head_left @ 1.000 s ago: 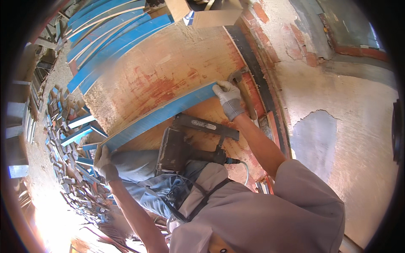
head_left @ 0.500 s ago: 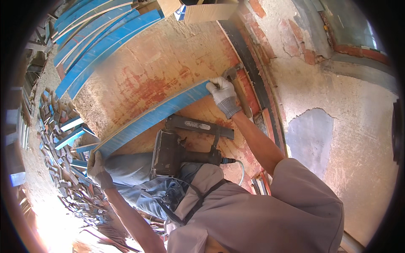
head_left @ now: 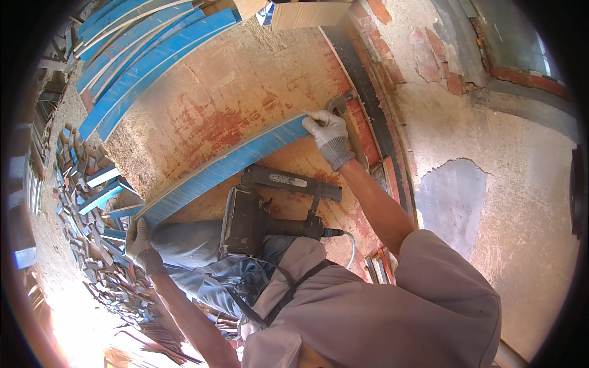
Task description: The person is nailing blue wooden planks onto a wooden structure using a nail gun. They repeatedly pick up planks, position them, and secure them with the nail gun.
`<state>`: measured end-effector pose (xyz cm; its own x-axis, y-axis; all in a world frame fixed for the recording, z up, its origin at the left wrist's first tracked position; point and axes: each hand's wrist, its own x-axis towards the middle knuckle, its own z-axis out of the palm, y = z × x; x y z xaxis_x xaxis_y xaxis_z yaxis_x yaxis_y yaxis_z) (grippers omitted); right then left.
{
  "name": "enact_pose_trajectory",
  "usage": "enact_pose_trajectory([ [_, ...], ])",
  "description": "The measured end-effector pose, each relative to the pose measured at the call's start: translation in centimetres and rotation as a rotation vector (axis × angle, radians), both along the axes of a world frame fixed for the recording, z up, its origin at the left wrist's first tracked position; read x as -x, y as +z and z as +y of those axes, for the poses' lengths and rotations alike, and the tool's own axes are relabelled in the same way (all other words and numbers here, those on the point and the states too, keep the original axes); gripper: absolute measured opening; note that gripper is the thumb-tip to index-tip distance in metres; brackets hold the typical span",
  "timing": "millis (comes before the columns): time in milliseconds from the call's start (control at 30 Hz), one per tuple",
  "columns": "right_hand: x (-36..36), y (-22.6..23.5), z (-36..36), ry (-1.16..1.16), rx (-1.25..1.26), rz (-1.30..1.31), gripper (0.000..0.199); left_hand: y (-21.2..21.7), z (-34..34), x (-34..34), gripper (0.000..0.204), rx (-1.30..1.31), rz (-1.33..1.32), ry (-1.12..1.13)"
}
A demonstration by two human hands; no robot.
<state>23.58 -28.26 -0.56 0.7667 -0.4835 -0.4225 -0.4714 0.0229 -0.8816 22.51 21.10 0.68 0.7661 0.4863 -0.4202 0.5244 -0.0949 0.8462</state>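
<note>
Two outstretched hands on blue strip (head_left: 224, 167)

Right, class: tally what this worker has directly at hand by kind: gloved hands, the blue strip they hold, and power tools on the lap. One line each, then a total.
Gloved hands: 2, left hand and right hand
Long blue strip held at both ends: 1
Nail gun on the lap: 1
Total: 4
</note>
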Motion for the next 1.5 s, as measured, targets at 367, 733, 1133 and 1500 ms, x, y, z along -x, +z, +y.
enact_pose_trajectory([
  [367,-0.3,-0.3,-0.1,0.01,0.057,0.032,0.018,-0.8,1.1,0.0,0.034,-0.053,-0.004,-0.037],
  [733,-0.5,-0.8,-0.2,0.094,0.224,0.012,0.014,0.1,0.2,-0.6,0.029,-0.126,0.014,-0.023],
  [1133,-1.1,0.6,0.4,-0.004,0.135,0.082,0.014,1.8,-14.2,-4.2,0.07,-0.808,-0.303,-1.084],
  [1500,-1.2,1.2,0.6,0.029,0.182,0.087,0.016,1.4,-14.6,-4.3,0.061,-0.662,-0.238,-1.087],
])
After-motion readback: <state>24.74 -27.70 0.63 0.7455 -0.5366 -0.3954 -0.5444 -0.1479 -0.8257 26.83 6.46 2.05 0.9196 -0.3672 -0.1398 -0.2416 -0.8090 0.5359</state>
